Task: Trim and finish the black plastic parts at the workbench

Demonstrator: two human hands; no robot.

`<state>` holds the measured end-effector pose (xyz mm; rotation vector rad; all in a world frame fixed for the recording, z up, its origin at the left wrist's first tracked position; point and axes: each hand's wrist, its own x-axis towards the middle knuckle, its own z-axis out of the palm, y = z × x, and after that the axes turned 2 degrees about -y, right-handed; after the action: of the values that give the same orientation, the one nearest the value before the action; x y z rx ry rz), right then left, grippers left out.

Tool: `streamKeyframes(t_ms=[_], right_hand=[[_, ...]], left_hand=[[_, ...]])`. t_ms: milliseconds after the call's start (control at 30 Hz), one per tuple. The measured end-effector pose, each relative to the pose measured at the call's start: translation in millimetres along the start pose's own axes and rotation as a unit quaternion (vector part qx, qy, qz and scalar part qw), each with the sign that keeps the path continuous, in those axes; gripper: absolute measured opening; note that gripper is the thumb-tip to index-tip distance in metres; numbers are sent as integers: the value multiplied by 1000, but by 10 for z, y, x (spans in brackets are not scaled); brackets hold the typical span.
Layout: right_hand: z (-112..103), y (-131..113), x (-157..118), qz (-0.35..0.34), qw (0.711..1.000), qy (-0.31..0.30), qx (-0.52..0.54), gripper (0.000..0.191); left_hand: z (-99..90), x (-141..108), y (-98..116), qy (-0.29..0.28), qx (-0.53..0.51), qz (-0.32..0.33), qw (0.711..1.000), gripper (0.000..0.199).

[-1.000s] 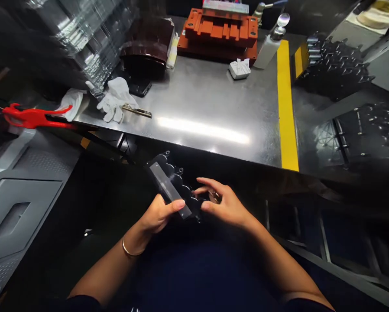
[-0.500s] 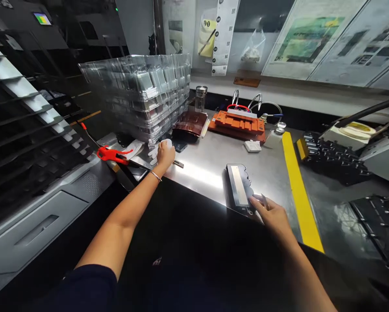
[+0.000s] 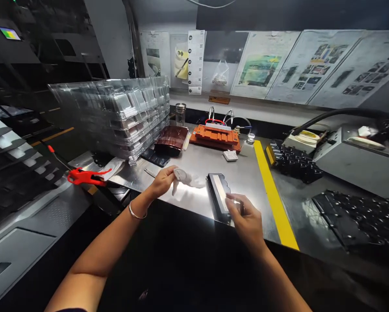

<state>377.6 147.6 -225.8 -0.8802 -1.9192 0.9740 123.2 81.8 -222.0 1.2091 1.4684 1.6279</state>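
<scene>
My left hand (image 3: 163,181) is closed on the cuff of a thin white glove (image 3: 189,180), whose fingers hang limp above the metal bench. Just right of the glove lies a dark flat part with a pale strip along its top and a scalloped edge (image 3: 218,190). My right hand (image 3: 244,214) is at the near right end of that part, thumb and index finger apart and the other fingers loosely bent. Nothing shows between its fingers; whether the thumb touches the part I cannot tell. A pen-like metal rod (image 3: 149,173) and a black phone (image 3: 156,157) lie beyond my left hand.
Stacked clear plastic trays (image 3: 126,117) stand at the back left, near a red air gun (image 3: 87,177). An orange fixture (image 3: 215,136) and a white pad (image 3: 230,155) are behind the part. Yellow tape (image 3: 275,197) separates black parts (image 3: 360,219) on the right.
My left hand has moved right and nearer from beside the trays, drawing out the white glove. My right hand stays by the dark part. The view has turned to the right.
</scene>
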Motion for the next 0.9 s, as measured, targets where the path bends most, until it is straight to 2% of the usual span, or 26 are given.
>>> streamKeyframes(t_ms=[100,167,200,233,267,333,367,400,433,533,600,700,800,867,900], right_hand=[[172,-127,85,39,995,-85,43,43],[245,-162,84,50,986,-148,62,38],[263,-170,66,52,981,-173,68,33],[270,-173,37,57,977,-194,75,32],[268,-173,-1,64,972,-210,82,35],[257,-164,-96,82,965,-232,87,39],[257,-156,-149,86,962,-244,85,39],[266,-144,-205,80,959,-259,79,40],[286,-128,-261,66,956,-277,69,40],[398,-51,-420,11,949,-314,7,40],[481,14,-517,7,945,-321,-64,34],[567,89,-660,29,927,-340,-156,17],[612,126,-821,47,935,-325,-138,16],[647,152,-945,53,948,-309,-55,16],[672,173,-1010,53,951,-303,-10,17]], left_hand=[[290,-217,57,-113,6,-53,992,12],[381,-317,56,-171,44,-66,982,15],[399,-372,53,-190,63,-69,977,15],[404,-440,52,-181,79,-65,978,14],[404,-530,55,-133,92,-52,985,13],[415,-782,69,47,111,0,993,16],[436,-938,72,142,114,27,983,19],[469,-1101,68,186,109,39,976,21],[510,-1259,53,170,96,24,980,22],[648,-1614,-83,72,46,-112,990,25],[723,-1723,-233,40,12,-207,977,28],[784,-1771,-461,2,-57,-310,949,38],[794,-1761,-622,-20,-161,-387,908,33],[786,-1723,-703,-14,-250,-442,861,19],[780,-1692,-744,6,-292,-465,836,19]])
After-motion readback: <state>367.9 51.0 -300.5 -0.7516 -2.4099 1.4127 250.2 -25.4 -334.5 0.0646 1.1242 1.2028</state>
